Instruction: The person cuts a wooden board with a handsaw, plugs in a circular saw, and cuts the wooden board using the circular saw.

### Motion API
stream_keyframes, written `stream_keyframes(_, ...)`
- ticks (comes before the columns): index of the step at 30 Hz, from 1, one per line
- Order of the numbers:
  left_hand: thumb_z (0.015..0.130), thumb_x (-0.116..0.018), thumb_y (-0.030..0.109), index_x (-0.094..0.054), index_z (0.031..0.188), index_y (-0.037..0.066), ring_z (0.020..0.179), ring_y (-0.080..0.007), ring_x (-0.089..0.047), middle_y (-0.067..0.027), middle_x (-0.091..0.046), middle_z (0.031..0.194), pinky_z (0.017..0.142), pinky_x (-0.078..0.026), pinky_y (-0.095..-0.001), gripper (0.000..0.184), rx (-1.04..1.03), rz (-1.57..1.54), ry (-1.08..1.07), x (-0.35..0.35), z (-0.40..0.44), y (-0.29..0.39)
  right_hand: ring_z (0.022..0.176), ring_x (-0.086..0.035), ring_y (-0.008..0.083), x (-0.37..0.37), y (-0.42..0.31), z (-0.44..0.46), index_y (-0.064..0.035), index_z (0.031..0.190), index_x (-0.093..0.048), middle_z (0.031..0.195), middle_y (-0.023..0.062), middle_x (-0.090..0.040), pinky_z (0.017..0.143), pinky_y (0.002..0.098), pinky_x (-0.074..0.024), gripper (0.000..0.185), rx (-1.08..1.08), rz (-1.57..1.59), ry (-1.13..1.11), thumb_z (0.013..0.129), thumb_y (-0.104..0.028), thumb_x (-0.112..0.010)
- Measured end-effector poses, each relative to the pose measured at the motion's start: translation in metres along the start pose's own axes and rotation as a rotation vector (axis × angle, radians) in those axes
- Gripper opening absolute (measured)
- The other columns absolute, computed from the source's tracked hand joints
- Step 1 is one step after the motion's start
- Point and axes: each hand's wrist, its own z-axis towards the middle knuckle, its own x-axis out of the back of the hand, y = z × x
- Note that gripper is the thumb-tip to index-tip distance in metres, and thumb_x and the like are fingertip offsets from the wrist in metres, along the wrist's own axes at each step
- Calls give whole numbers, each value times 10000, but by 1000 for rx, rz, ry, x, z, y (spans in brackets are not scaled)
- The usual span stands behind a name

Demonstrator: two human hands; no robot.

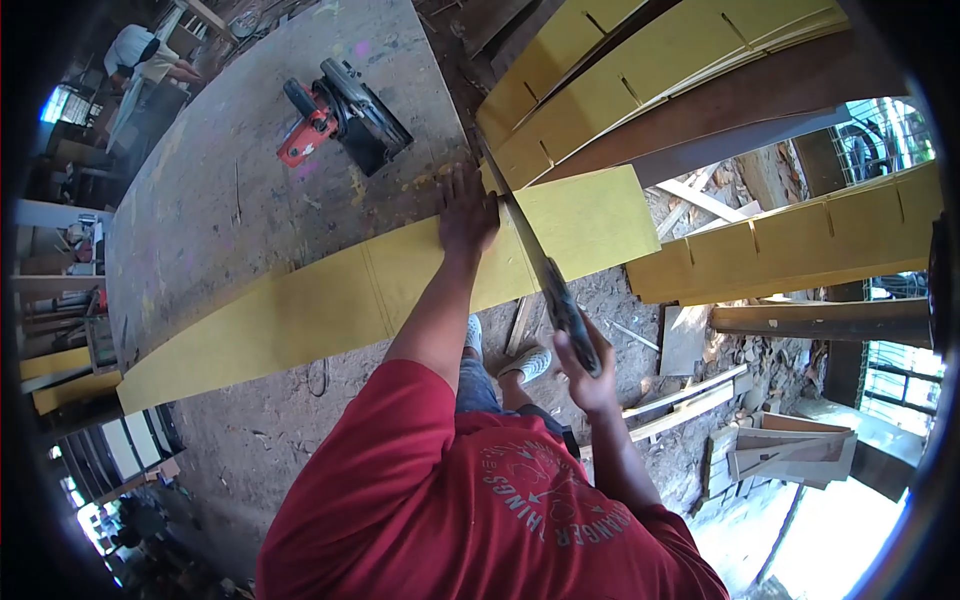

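A long yellow board lies along the near edge of the worktable, its right end reaching past the table's corner. My left hand rests on the board near that corner, fingers spread, just left of the saw blade. My right hand is wrapped round the dark handle of a hand saw. The saw's blade crosses the board and points away from me. Pencil-like lines run across the board left of my left hand. Whether the teeth are in the wood cannot be made out.
A red and black circular saw sits on the worktable. Slotted yellow boards are stacked at the upper right, more at the right. Wood scraps lie on the floor. Another person bends over at the far left.
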Motion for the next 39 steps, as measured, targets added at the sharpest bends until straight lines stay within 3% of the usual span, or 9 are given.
stream_keyframes(3,1089,-479,394,-373,1644,95,1638,-366,-204,-171,-280,1748,1334,-158,-552,639,-3,8,-39,2,-2,1,1242,-672,233,20,-16,-45,112,1532,-502,1318,219,-728,1080,387,-512,603,-31,9,35,1037,-171,-700)
stream_keyframes(9,1078,-497,452,-348,1665,77,1641,-388,-193,-211,-258,1751,1332,-135,-575,712,-57,41,29,-5,-5,-3,641,-559,99,39,-3,-107,98,1272,-650,758,30,-623,561,266,-413,737,175,-18,380,967,-570,-715)
stream_keyframes(14,1035,-603,527,-348,1656,17,1634,-442,-182,-321,-267,1713,1329,-118,-594,843,-163,-18,55,25,-50,49,562,-446,84,71,7,-106,46,1113,-614,650,9,-510,516,268,-317,693,415,271,509,987,-630,-696)
stream_keyframes(18,1001,-683,507,-429,1613,20,1621,-375,-276,-259,-346,1704,1337,-209,-496,822,-728,-720,-675,23,-141,125,523,-417,83,83,-9,-76,34,1101,-586,627,0,-486,472,277,-297,613,430,145,421,1040,-571,-655)
stream_keyframes(20,992,-719,396,-543,1535,40,1565,-358,-402,-230,-471,1635,1318,-291,-442,672,-950,-713,-473,34,-165,140,543,-474,80,84,-10,-75,82,1236,-665,657,-3,-547,484,271,-349,674,356,79,372,1045,-564,-632)
stream_keyframes(22,917,-780,164,-650,1366,48,1294,-401,-629,-213,-659,1382,1147,-484,-479,481,-661,-826,-248,34,-159,118,616,-538,97,82,8,-81,111,1376,-605,731,25,-608,543,276,-407,754,280,59,319,1018,-551,-661)
stream_keyframes(26,942,-716,185,-607,1339,12,1293,-431,-583,-231,-634,1349,1215,-382,-549,447,-239,-295,202,36,-77,33,806,-634,146,59,26,-83,132,1502,-523,934,97,-696,716,304,-497,814,202,58,207,999,-480,-711)
stream_keyframes(30,1064,-547,430,-302,1653,5,1639,-412,-168,-237,-265,1734,1331,-118,-592,766,-27,-14,91,15,-23,6,939,-655,180,40,19,-78,135,1516,-503,1059,146,-704,828,327,-505,798,223,12,98,1012,-447,-712)
stream_keyframes(39,1090,-429,517,-203,1718,64,1672,-378,-56,-214,-134,1791,1342,-40,-574,806,62,137,-100,6,-15,11,1264,-673,290,19,9,-84,132,1526,-494,1350,269,-700,1093,404,-494,769,143,-31,86,1025,-416,-692)
